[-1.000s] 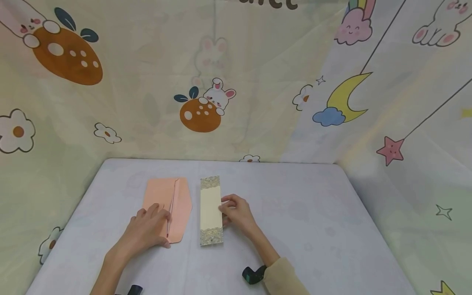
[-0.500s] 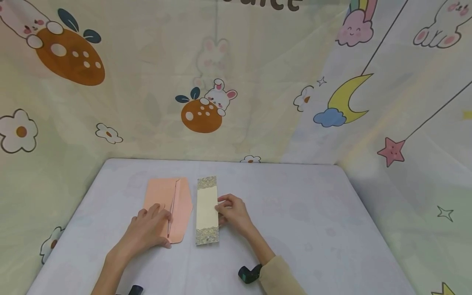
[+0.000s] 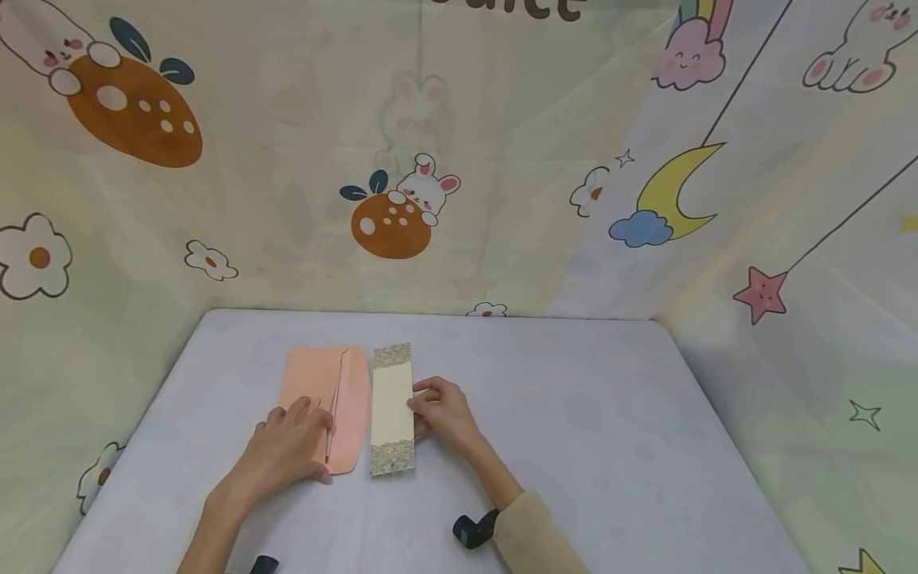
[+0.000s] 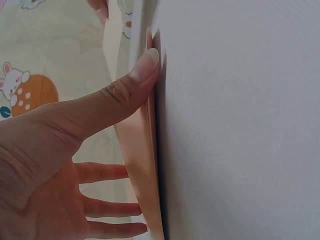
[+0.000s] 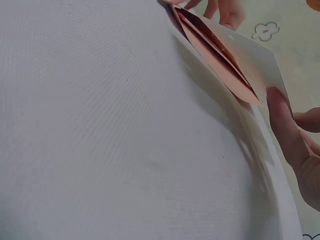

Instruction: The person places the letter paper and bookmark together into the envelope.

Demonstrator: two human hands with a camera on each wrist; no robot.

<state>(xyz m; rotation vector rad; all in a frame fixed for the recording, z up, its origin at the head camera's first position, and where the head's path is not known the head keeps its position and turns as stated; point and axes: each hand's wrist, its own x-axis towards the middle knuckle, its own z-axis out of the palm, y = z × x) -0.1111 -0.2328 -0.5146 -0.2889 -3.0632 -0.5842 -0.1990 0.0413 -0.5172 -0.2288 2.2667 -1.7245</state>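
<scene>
On the table lies a peach envelope, its flap side facing right and its slit opening a little. My left hand rests on it with fingers spread; in the left wrist view the thumb presses at its near edge. My right hand pinches a cream card strip with lace-patterned ends by its right edge, thumb on top. The strip stands lengthwise beside the flap. In the right wrist view, the card is raised above the table and the envelope mouth gapes toward it.
A white cloth covers the table. Behind it hangs a printed backdrop with rabbits, flowers and a moon. Black wrist cameras sit at the right wrist and near the left forearm.
The right hand has carried the card strip left, from a gap away to right beside the envelope's flap. The left hand and the envelope stay in place.
</scene>
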